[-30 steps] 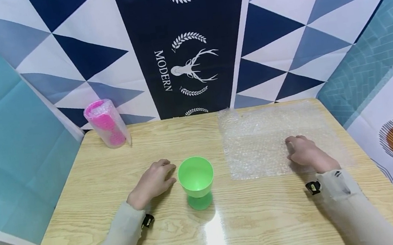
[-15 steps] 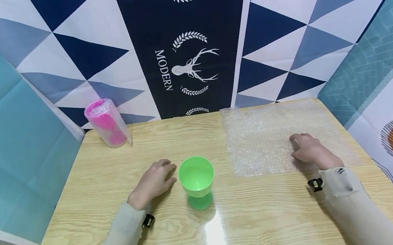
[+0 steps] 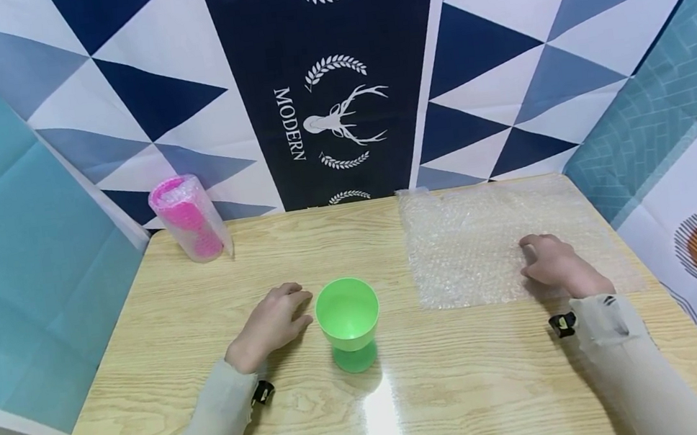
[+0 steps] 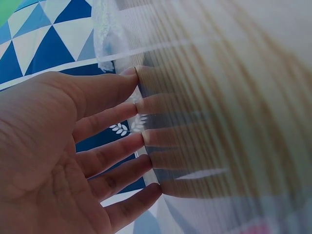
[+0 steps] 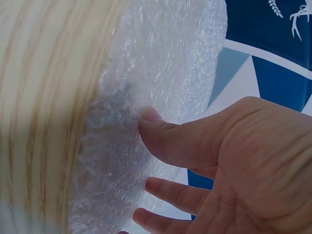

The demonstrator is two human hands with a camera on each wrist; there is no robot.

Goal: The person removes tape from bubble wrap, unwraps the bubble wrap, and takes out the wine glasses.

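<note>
Green goblet (image 3: 349, 326) could tip if my spread, empty left hand (image 3: 270, 326) nudges it; my right hand (image 3: 560, 266), likewise, only touches bubble wrap (image 3: 460, 251).

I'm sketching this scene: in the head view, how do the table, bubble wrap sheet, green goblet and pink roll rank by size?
1. Table
2. Bubble wrap sheet
3. Green goblet and pink roll: too alike to rank

The goblet (image 3: 349, 319) stands left of the bubble wrap (image 3: 457, 255).
</note>
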